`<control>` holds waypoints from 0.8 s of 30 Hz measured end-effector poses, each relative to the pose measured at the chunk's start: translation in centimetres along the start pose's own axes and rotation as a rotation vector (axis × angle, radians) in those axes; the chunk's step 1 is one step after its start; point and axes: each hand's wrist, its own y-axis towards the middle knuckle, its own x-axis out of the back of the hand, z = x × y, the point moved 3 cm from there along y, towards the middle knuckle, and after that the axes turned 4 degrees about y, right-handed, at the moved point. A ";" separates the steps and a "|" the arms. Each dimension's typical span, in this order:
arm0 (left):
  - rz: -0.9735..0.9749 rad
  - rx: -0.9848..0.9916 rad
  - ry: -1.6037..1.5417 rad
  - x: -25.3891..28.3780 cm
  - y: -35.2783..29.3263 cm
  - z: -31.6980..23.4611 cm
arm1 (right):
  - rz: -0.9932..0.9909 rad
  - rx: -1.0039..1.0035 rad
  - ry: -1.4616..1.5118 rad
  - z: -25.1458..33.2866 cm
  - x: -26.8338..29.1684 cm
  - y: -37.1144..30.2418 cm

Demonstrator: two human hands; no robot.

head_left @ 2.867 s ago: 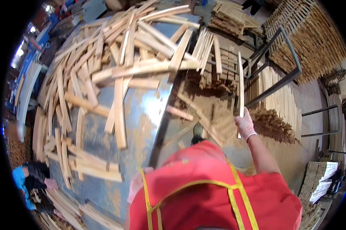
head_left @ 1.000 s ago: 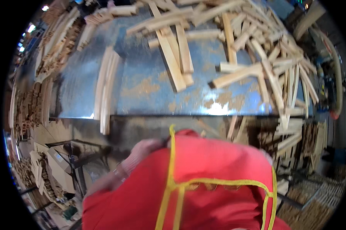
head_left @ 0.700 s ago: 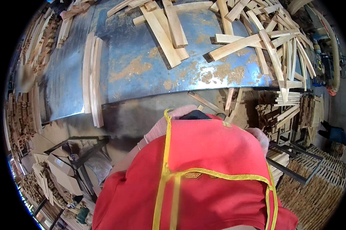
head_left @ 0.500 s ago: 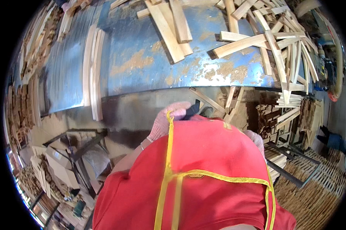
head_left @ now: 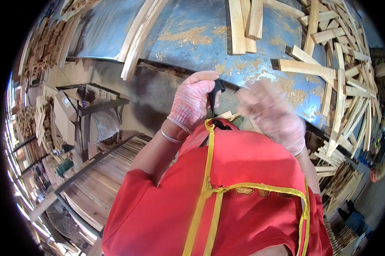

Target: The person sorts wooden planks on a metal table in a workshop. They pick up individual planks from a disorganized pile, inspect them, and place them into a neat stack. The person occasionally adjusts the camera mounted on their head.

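Note:
My left hand (head_left: 192, 99), in a pink-and-white knit glove, is closed round a small black thing (head_left: 217, 90) with a thin dark strip hanging from it. I cannot make out its kind. It is above the top edge of my red apron (head_left: 256, 155), which has yellow trim. My right hand (head_left: 272, 113), gloved alike, is just to the right over the apron's upper edge. Motion smears its fingers, so what they hold, if anything, does not show. Beyond both hands lies the front edge of a blue metal-topped table (head_left: 184, 55).
Wooden strips (head_left: 143, 32) overhang the table's front edge at left. Several boards (head_left: 246, 25) lie at the far middle, and a loose heap of strips (head_left: 350, 81) covers the right end. Sawdust (head_left: 188, 36) is scattered on top. A dark metal frame (head_left: 103, 104) stands at lower left.
My left hand has lifted clear of the apron with the black thing. My right hand has come out from behind the apron and is moving fast. The whole view has shifted and turned.

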 end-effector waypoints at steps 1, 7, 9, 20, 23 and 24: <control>-0.053 0.048 -0.067 -1.0 -0.2 0.4 | 0.180 0.002 0.162 -0.3 0.0 1.4; -0.034 -0.021 -0.080 -1.5 -1.6 1.9 | 0.479 0.028 -0.103 -2.4 0.7 -3.2; 0.023 -0.042 -0.085 -2.5 -1.8 2.0 | 0.346 0.103 0.017 -3.7 1.6 -4.4; 0.033 -0.183 0.004 -8.3 -2.0 2.2 | -0.005 -0.205 -0.687 -5.6 3.3 -2.6; 0.051 -0.265 0.033 -8.4 -1.6 2.3 | -0.071 -0.351 -0.743 -5.6 3.6 -3.4; 0.054 -0.263 0.047 -8.5 -2.0 2.3 | -0.161 -0.357 -0.717 -5.1 3.3 -3.9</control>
